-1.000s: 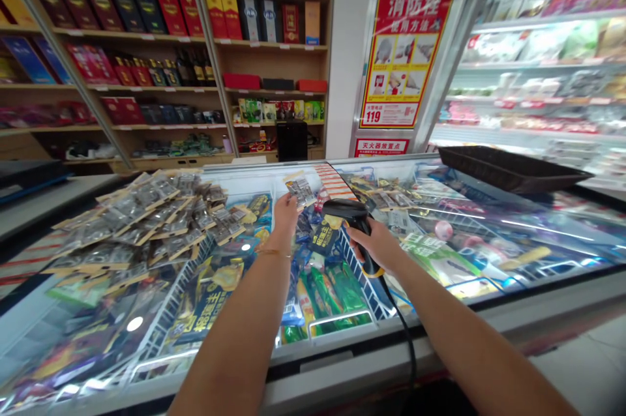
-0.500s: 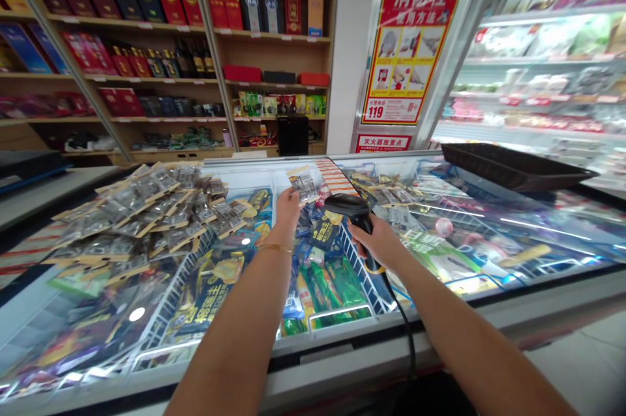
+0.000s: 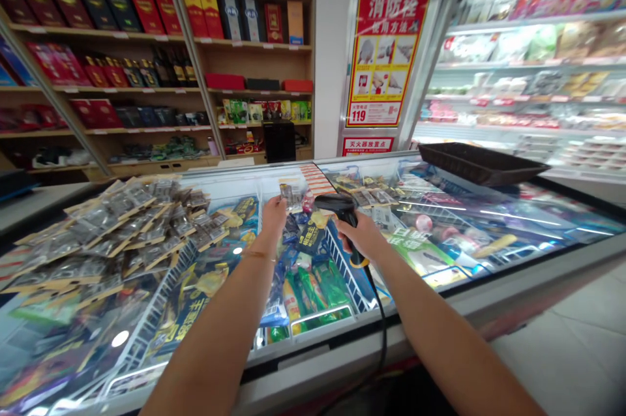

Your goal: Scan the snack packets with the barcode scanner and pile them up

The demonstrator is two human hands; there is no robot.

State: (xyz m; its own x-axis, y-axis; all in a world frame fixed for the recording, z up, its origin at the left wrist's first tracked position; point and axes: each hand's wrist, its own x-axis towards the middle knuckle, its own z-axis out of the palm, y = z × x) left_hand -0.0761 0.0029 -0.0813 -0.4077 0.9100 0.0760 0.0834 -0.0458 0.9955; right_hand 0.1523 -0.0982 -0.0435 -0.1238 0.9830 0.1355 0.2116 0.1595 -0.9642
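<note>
My left hand [image 3: 274, 212] pinches a small clear packet [image 3: 292, 195] with dark contents by its edge, above the glass-topped chest freezer [image 3: 298, 356]. Wrapped round the handle of a black corded barcode scanner [image 3: 337, 204] is my right hand [image 3: 364, 235]. The scanner's head points left, toward the packet, with a small gap between them. On the left of the freezer top lies a heap of similar packets [image 3: 132, 217]. More of these packets [image 3: 372, 195] lie on the glass beyond the scanner.
A dark shallow tray [image 3: 482, 165] rests on the freezer's back right. The scanner's cord [image 3: 381, 318] hangs over the front edge. Shelves of boxes and bottles [image 3: 254, 38] stand behind, and a lit display cooler [image 3: 528, 77] stands at the right.
The view has turned slightly right, so the surroundings sit further left. Both hands keep their holds on the packet and the scanner, and the packet looks more upright.
</note>
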